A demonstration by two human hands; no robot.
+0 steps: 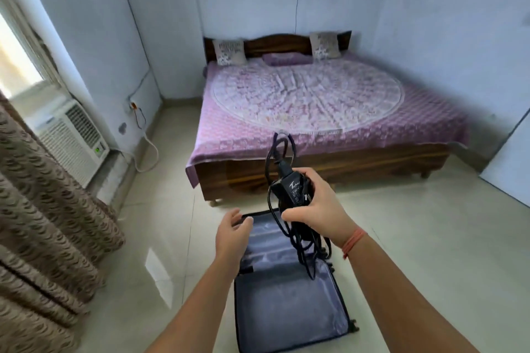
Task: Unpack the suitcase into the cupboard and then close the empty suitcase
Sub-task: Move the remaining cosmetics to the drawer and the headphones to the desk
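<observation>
A suitcase (289, 309) lies open on the pale tiled floor (415, 238) at the near middle of the room. Its blue lining shows, and the lid half is spread flat on the far side towards the bed (315, 112).

Above the suitcase, the person's right hand (312, 203) holds up a black power adapter (289, 186). The grip is clamped round the block, with thumb and fingers curled over it. The adapter's black cables (304, 246) loop above the hand and hang in a tangle below it, down to just over the lining. An orange thread band (354, 242) sits on that wrist.

The left hand (232, 233) hovers to the left, over the far left corner of the lid. Its grip is apart, the fingers relaxed and holding nothing; whether they touch the lid's edge I cannot tell.

The bed stands against the far wall under a purple patterned sheet. Two pillows (229, 51) are propped on the wooden headboard (275, 44), with a purple bolster (286, 59) between them. On the left, a white air conditioner (74, 137) is set low by the window, and a brown curtain (43, 209) hangs nearer.
</observation>
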